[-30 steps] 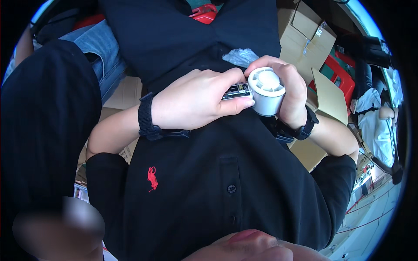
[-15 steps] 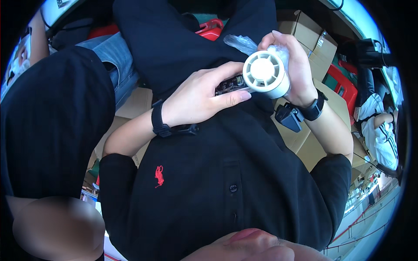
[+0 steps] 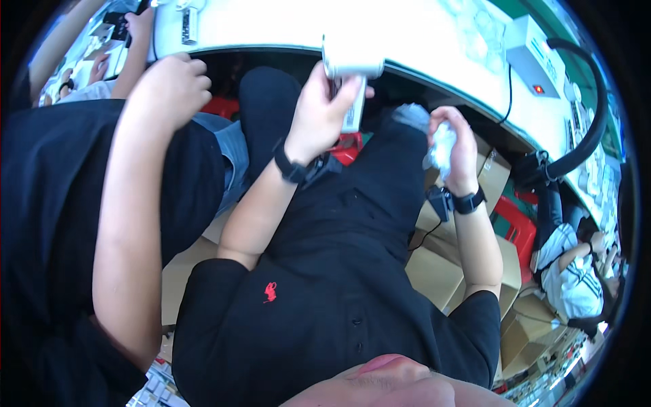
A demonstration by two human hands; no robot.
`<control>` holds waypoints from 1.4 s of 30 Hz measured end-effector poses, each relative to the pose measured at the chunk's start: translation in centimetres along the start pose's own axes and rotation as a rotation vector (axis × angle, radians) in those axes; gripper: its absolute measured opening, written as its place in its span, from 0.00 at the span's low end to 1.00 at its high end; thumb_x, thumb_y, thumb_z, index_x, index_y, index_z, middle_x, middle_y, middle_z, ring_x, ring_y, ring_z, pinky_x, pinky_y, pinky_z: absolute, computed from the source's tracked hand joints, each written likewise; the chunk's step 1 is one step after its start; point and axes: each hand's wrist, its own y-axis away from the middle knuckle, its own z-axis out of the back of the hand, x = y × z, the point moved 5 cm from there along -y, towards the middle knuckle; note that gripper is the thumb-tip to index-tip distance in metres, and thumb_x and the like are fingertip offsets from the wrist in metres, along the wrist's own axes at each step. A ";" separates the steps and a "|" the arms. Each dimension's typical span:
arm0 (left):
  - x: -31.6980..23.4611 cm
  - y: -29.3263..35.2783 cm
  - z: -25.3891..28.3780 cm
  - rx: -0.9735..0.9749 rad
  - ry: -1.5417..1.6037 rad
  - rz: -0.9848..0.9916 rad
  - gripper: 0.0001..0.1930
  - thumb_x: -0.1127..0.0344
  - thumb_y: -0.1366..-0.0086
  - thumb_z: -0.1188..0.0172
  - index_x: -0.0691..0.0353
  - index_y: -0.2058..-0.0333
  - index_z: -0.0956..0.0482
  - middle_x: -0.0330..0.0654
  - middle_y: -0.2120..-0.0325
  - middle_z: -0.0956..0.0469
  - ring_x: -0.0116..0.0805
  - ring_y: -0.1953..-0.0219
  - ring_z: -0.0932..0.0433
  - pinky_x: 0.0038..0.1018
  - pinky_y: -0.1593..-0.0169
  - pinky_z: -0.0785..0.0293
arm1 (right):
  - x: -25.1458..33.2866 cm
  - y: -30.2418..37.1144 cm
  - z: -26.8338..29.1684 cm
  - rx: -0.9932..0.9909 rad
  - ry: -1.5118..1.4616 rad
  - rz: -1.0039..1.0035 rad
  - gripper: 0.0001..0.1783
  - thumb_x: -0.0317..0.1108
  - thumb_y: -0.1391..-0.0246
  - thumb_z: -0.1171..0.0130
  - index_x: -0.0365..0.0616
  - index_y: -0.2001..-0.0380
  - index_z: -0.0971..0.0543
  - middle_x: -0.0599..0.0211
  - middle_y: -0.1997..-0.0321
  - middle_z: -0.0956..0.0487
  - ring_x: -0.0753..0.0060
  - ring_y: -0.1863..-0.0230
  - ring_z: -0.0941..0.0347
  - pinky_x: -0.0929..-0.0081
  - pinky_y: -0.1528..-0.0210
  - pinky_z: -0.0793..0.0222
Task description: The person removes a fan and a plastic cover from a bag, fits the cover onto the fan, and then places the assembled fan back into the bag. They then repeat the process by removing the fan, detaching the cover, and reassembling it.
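My left hand (image 3: 315, 119) is wrapped around the handle of a white handheld fan (image 3: 354, 66), its thumb across the front. The fan's round, cylinder-shaped head stands out above my fingers, at the near edge of the white worktable (image 3: 271, 26). Part of the pale handle shows below my thumb. Over to the right, my right hand (image 3: 463, 149) is closed around a crumpled clear plastic bag (image 3: 443, 146). Another piece of clear plastic (image 3: 411, 115) shows by my thigh, left of that hand; whether it belongs to the same bag I cannot tell.
A co-worker's bent arm and hand (image 3: 169, 91) are close on my left. On the table stand a white box with a red switch (image 3: 539, 88) and clear plastic wrapping (image 3: 478, 30). A black flexible tube (image 3: 597, 115) curves at right. Cardboard boxes (image 3: 434, 275) and a red stool (image 3: 519, 227) lie below.
My left hand has carried the fan up and left, away from my right hand, toward the table edge. The right hand keeps the plastic bag, lower than before. The co-worker's arm has come up.
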 end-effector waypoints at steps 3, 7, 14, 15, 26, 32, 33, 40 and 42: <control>-0.5 -5.8 2.6 -0.102 -0.342 -0.176 0.14 0.63 0.33 0.42 0.66 0.53 0.27 0.44 0.65 0.20 0.29 0.59 0.19 0.25 0.56 0.25 | 1.6 -5.0 1.7 -0.085 -0.004 0.105 0.17 0.43 0.34 0.56 0.41 0.61 0.24 0.71 0.73 0.27 0.78 0.74 0.32 0.82 0.69 0.36; -2.0 -11.7 6.1 -0.302 -0.655 -0.267 0.14 0.62 0.33 0.43 0.65 0.54 0.26 0.47 0.67 0.19 0.33 0.62 0.19 0.28 0.58 0.24 | 3.8 -11.0 3.1 -0.125 0.146 0.230 0.17 0.43 0.34 0.55 0.40 0.61 0.24 0.71 0.73 0.27 0.78 0.74 0.32 0.83 0.70 0.37; -6.8 -18.1 4.3 0.026 -2.270 -0.532 0.13 0.63 0.32 0.44 0.58 0.52 0.20 0.40 0.60 0.18 0.37 0.53 0.22 0.28 0.50 0.25 | 3.0 -13.5 5.6 -0.001 -0.009 0.023 0.17 0.43 0.35 0.52 0.39 0.60 0.24 0.71 0.74 0.26 0.78 0.77 0.34 0.83 0.72 0.38; -7.4 -18.3 0.8 0.270 -2.516 -0.706 0.11 0.64 0.33 0.44 0.57 0.55 0.18 0.38 0.61 0.18 0.37 0.51 0.23 0.28 0.49 0.26 | 2.6 -13.4 6.5 -0.012 -0.089 -0.028 0.17 0.42 0.35 0.52 0.39 0.60 0.24 0.71 0.75 0.26 0.78 0.78 0.34 0.83 0.73 0.39; 1.1 -31.0 -4.4 1.246 -2.416 -1.208 0.06 0.69 0.43 0.39 0.54 0.71 0.13 0.34 0.62 0.20 0.33 0.53 0.25 0.23 0.47 0.30 | 2.9 -13.3 5.3 -0.063 0.032 0.081 0.15 0.41 0.36 0.53 0.38 0.62 0.24 0.70 0.75 0.27 0.78 0.79 0.36 0.81 0.73 0.39; -1.6 -31.7 -1.6 0.728 -2.249 -0.861 0.11 0.67 0.38 0.46 0.53 0.61 0.16 0.38 0.60 0.21 0.41 0.53 0.24 0.31 0.49 0.26 | 2.5 -13.9 3.7 0.001 -0.032 0.078 0.15 0.40 0.38 0.50 0.38 0.63 0.24 0.69 0.75 0.26 0.78 0.77 0.35 0.80 0.73 0.39; -3.7 -31.0 -2.4 0.402 -2.039 -0.627 0.14 0.67 0.36 0.49 0.51 0.56 0.18 0.39 0.58 0.21 0.43 0.52 0.23 0.34 0.50 0.25 | 2.0 -13.4 5.1 -0.036 -0.039 0.066 0.15 0.40 0.38 0.50 0.38 0.63 0.24 0.69 0.75 0.26 0.78 0.77 0.35 0.80 0.73 0.39; -0.6 -5.8 4.5 -0.561 -1.385 -0.629 0.18 0.72 0.42 0.42 0.62 0.52 0.25 0.52 0.49 0.29 0.52 0.44 0.33 0.43 0.42 0.38 | 2.0 -12.1 8.4 -0.545 0.442 0.631 0.20 0.47 0.40 0.46 0.39 0.60 0.24 0.62 0.68 0.21 0.67 0.68 0.25 0.72 0.65 0.30; 0.1 -5.1 1.9 -0.370 -1.314 -0.626 0.15 0.73 0.42 0.42 0.62 0.55 0.23 0.50 0.52 0.27 0.50 0.46 0.31 0.42 0.43 0.37 | 3.6 -12.0 8.2 -0.617 0.652 0.562 0.21 0.49 0.43 0.44 0.40 0.59 0.23 0.60 0.65 0.21 0.61 0.66 0.24 0.67 0.62 0.28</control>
